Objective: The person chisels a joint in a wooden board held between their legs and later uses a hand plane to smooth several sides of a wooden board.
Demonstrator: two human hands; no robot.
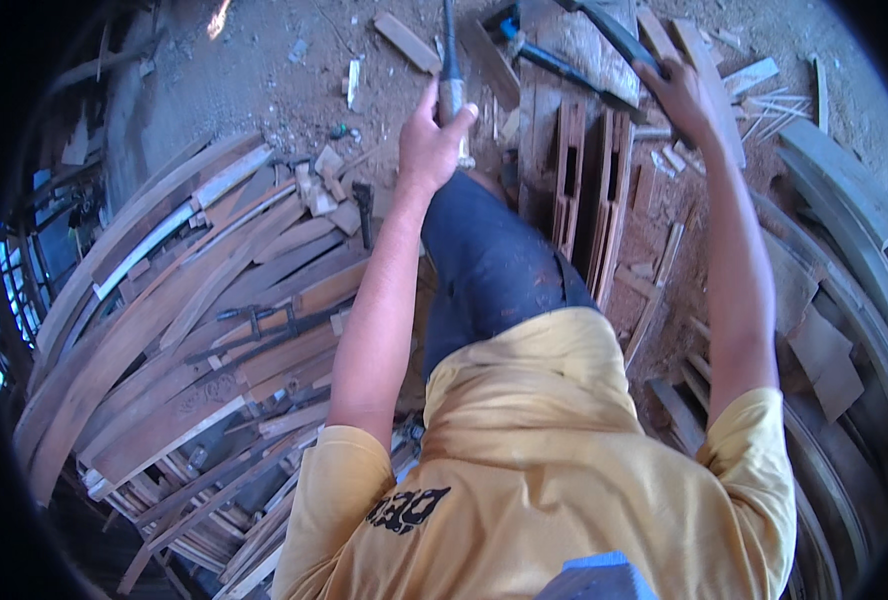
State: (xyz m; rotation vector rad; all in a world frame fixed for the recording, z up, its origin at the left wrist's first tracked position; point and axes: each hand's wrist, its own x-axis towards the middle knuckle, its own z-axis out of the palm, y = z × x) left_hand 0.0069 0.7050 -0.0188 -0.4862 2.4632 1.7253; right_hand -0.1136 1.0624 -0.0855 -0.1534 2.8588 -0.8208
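A blue object [599, 578] sits below both grips. Left hand [431, 140] wraps a chisel-like tool [451, 74], likely stiff, best held thick-end; right hand [682, 98] clasps a dark tool [614, 33], probably heavy.

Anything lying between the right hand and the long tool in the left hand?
Yes: seen from above, a dark bar with a blue end and a brown plank lie between the right hand and the long tool in the left hand. Whether they stand high enough to block isn't clear.
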